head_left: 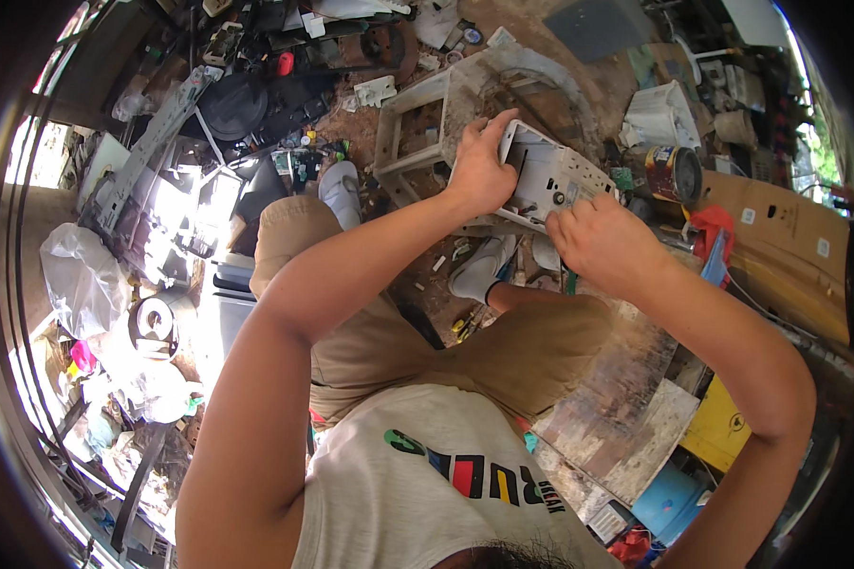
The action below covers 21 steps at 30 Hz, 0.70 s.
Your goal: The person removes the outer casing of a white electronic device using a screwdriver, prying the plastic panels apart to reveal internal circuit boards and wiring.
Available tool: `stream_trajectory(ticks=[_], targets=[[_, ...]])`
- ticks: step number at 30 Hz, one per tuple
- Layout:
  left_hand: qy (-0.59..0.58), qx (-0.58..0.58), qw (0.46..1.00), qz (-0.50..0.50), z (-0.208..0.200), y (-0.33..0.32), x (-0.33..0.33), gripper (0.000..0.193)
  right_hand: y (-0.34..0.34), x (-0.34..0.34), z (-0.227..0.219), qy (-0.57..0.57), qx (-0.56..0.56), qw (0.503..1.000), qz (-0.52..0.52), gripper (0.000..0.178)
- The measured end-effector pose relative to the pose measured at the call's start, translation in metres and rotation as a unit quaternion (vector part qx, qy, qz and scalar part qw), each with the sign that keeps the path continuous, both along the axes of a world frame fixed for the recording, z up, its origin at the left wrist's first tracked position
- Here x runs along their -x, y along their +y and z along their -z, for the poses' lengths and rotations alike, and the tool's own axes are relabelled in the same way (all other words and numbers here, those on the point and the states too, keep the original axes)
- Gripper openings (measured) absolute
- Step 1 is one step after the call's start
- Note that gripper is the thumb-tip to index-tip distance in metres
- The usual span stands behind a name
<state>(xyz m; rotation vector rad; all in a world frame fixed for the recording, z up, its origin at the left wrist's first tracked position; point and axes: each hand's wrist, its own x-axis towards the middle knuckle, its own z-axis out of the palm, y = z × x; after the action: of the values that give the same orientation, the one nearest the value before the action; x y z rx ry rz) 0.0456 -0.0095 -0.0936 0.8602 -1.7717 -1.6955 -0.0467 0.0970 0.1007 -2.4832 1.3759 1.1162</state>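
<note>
Both hands hold a light grey metal casing [565,171], boxy, with small holes and slots along its edge and an open inner side. My left hand [484,166] grips its left end, fingers over the far edge and thumb at the near side. At its near right corner my right hand [600,242] is closed, fingertips on the rim beside a small dark round part. Whether the right fingers also pinch something small cannot be seen. Beneath the casing stands a worn frame [417,123] with a rounded end.
Loose electronic scrap and a black round part [232,106] lie at the far left. A paint-like can [672,174], a white bin [662,119] and a cardboard box [778,247] stand on the right. Near my left leg are a clear plastic bag [81,280] and a wire spool [154,322].
</note>
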Motion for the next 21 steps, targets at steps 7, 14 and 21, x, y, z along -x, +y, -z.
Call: stream_trajectory(ticks=[7, 14, 21], targets=[[0.007, 0.008, 1.0, -0.001, 0.005, -0.001, 0.005, 0.08, 0.02, 0.008, 0.003, -0.267, 0.093, 0.895, 0.345, 0.034], [0.001, -0.007, 1.0, -0.004, 0.0, -0.002, 0.004, 0.079, 0.038, 0.011, 0.021, -0.366, 0.25, 0.834, 0.327, 0.041], [-0.001, 0.007, 1.0, 0.002, 0.002, -0.005, 0.003, 0.079, 0.029, -0.005, 0.001, -0.13, 0.169, 0.915, 0.342, 0.03]])
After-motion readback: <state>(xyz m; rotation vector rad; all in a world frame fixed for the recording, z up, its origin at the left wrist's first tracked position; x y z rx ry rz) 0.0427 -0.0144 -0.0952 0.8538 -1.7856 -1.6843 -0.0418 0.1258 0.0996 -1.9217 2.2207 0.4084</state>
